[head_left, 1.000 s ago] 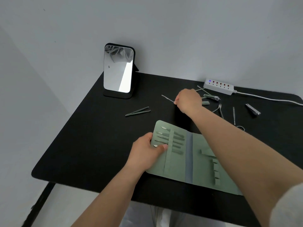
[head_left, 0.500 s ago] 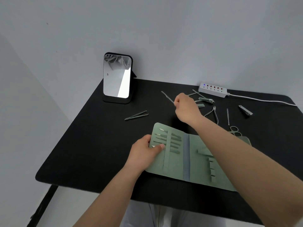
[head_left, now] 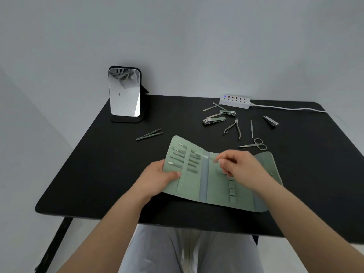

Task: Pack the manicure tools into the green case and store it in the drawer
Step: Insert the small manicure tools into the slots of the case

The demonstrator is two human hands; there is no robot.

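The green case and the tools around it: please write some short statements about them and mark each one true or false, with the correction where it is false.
1. The green case lies open on the black table. True.
2. The right hand is empty. False: its fingers pinch a thin metal tool over the case.
3. The left hand holds the left edge of the case. True.
4. The scissors are already in the case. False: they lie on the table beyond it.
5. The tweezers lie on the table between the mirror and the case. True.
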